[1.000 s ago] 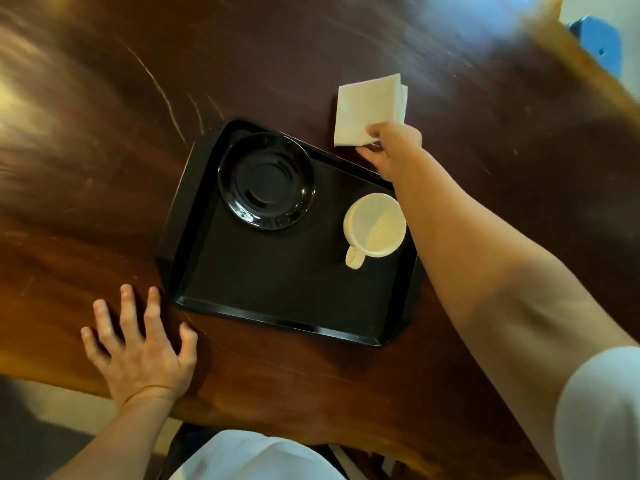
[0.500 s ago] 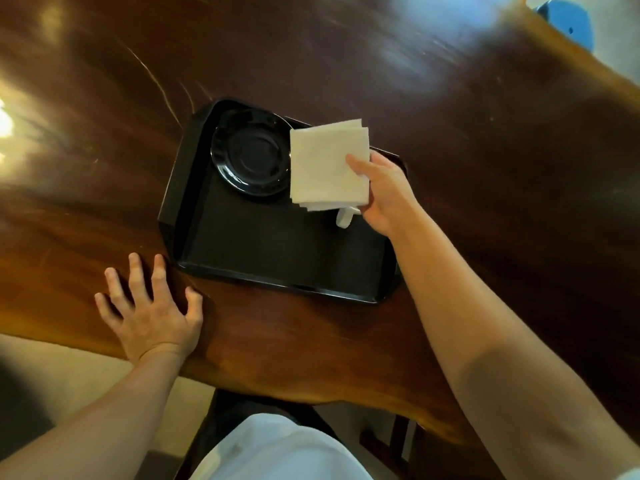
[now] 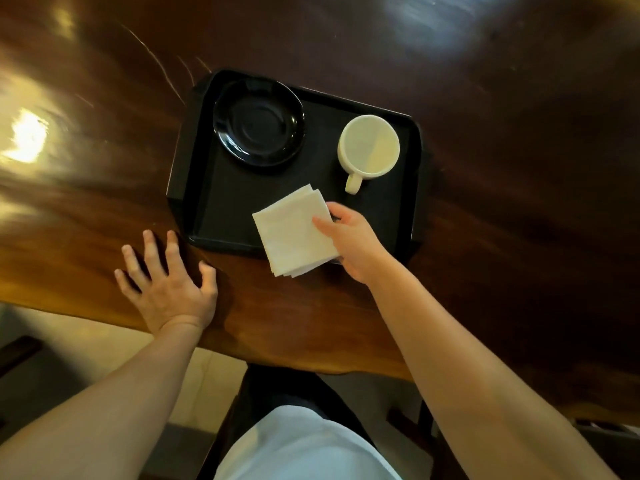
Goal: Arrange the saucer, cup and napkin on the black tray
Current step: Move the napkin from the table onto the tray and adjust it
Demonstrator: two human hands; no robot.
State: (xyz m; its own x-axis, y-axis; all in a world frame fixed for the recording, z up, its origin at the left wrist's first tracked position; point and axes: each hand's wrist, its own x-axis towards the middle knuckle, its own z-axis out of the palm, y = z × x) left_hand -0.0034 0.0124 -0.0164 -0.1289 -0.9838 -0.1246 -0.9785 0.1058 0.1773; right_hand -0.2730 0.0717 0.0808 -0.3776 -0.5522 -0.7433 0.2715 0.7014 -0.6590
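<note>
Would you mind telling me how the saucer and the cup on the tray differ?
The saucer is glossy black, wide and shallow; the cup is cream, narrower and deeper. The cup has a handle pointing toward the person; the saucer has none. The saucer sits far left, the cup far right. Both are empty, upright, on the black tray.

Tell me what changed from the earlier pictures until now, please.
The right hand took the napkin from the table beyond the tray, carried it across, and now holds it over the tray's near edge. The saucer, the cup and the left hand on the table stayed.
</note>
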